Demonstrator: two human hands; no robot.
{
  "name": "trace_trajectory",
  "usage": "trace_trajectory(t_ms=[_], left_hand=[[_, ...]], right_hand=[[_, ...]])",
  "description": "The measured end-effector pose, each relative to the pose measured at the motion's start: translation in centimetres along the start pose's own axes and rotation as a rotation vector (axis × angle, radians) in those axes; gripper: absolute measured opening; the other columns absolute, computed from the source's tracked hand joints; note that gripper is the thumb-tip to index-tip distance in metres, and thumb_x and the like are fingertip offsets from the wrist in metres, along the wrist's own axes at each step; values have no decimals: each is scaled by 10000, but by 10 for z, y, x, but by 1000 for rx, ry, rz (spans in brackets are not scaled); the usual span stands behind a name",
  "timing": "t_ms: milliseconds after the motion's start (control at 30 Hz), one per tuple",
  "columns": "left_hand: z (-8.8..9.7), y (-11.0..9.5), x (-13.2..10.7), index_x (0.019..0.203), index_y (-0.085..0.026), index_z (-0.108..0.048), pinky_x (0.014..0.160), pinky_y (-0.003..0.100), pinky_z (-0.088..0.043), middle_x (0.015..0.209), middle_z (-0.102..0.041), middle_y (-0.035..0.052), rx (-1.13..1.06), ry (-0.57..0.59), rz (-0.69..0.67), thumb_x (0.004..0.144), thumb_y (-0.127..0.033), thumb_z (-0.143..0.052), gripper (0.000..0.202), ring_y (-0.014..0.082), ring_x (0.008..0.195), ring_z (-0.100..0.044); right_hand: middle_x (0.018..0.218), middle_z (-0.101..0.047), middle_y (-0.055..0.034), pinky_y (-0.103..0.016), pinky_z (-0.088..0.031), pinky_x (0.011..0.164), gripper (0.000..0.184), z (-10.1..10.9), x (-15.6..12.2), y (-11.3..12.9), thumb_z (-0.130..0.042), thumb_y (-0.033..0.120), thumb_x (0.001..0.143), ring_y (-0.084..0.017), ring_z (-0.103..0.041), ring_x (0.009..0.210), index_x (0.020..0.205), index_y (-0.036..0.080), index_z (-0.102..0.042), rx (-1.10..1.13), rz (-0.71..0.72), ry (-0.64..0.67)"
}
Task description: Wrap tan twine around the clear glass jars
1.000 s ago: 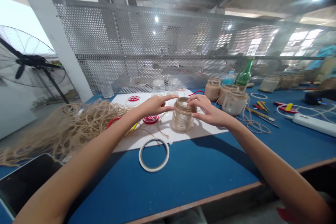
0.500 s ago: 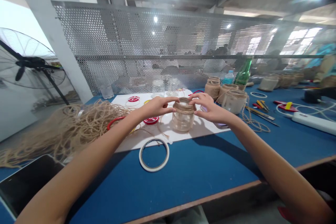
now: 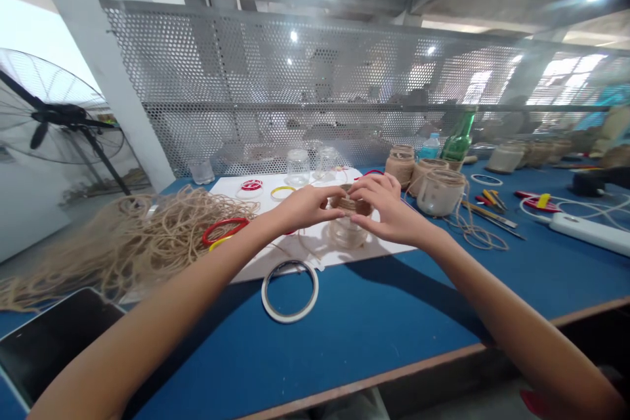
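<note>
A glass jar stands upright on the white paper, its neck wrapped in twine. My left hand grips the twine-wrapped neck from the left, with thumb and fingers bent against it. From the right, my right hand curls round the same neck and hides part of it. The jar's lower body shows clear glass below my hands. A loose twine end lies on the paper just left of the jar.
A heap of twine lies at left, beside red rings. A white tape roll is in front. Twine-wrapped jars and a green bottle stand at right, near a white power strip. A tablet lies front left.
My right hand has turned and closed further over the neck, covering more of it. My left hand has shifted slightly right, and the jar sits slightly farther right.
</note>
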State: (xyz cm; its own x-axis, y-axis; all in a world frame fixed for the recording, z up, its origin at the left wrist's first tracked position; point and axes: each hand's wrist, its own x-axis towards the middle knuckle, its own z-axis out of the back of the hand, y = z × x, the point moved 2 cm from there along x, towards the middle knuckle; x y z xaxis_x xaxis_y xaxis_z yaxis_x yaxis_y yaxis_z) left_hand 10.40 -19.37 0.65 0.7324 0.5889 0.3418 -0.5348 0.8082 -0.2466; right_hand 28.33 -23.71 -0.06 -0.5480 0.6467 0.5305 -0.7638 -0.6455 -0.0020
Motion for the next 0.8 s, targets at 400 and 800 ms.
trace_trajectory(t_ms=[400, 800], left_hand=[[5, 15, -5, 1267, -213, -414, 497, 208, -294, 528, -476, -59, -10, 113, -67, 847, -429, -461, 475, 91, 456, -400], [14, 34, -7, 1392, -196, -216, 510, 208, -281, 490, -445, -83, 19, 84, 36, 807, -469, -518, 713, 96, 452, -381]], right_hand=[[1085, -531, -78, -470, -292, 953, 210, 1, 0, -5, -455, 368, 865, -250, -425, 1092, 957, 212, -562, 83, 47, 37], [1151, -487, -83, -454, -342, 939, 251, 3, -2, -18, -466, 404, 868, -241, -417, 1072, 1002, 210, -553, 218, 58, 96]])
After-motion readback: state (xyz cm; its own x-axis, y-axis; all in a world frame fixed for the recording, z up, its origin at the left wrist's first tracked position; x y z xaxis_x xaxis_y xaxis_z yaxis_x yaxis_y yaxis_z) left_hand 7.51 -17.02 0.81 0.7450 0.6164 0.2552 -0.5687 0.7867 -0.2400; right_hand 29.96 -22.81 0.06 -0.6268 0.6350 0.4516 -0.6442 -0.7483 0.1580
